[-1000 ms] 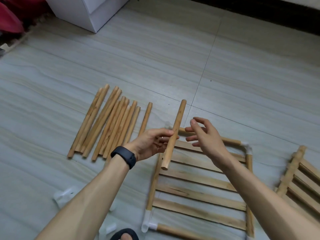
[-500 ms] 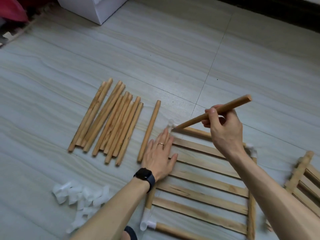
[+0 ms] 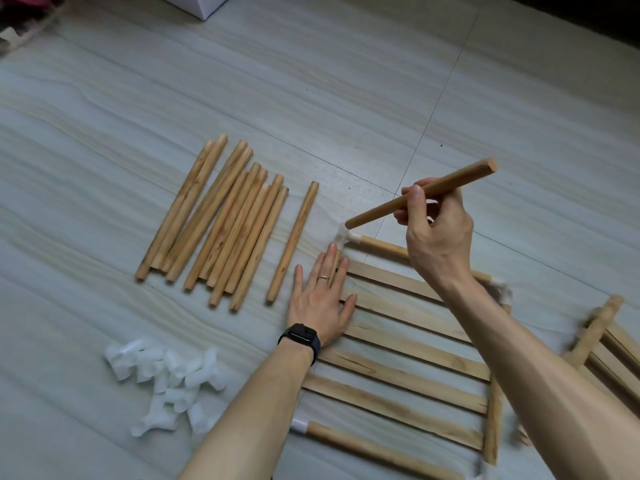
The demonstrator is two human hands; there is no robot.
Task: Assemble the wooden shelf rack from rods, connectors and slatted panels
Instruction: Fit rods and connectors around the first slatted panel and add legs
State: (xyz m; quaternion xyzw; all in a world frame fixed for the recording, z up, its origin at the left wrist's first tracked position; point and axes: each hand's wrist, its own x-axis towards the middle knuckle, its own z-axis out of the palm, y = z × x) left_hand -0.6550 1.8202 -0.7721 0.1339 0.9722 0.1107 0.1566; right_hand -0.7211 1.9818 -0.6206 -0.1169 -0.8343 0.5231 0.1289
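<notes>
connector pile (image 3: 166, 386): white plastic pieces, heaped on the floor (image 3: 311, 98), lower left of frame.
rod bundle (image 3: 221, 223): around a dozen wooden rods, side by side on the floor, centre left, slanting up to the right.
single rod (image 3: 294, 240): lay alone on the floor, just right of the bundle, apart from it.
left hand (image 3: 322, 299): centre of frame, palm down, fingers straight and spread over the slatted panel's left edge; grip wide, holding nothing; black watch (image 3: 301, 336) on the wrist.
corner connector (image 3: 343, 235): white, at the panel's upper left corner, just above the left fingertips; one frame rod ran right from it.
slatted panel (image 3: 408, 344): flat on the floor, centre to lower right, rods along its edges.
held rod (image 3: 420, 194): in the air, slanted, lower end right at the corner connector; could not tell if seated.
right hand (image 3: 438, 233): right of centre, above the panel; grip closed round the held rod near its middle.
second panel (image 3: 602, 344): far right edge, on the floor, blurred, partly cut off.
</notes>
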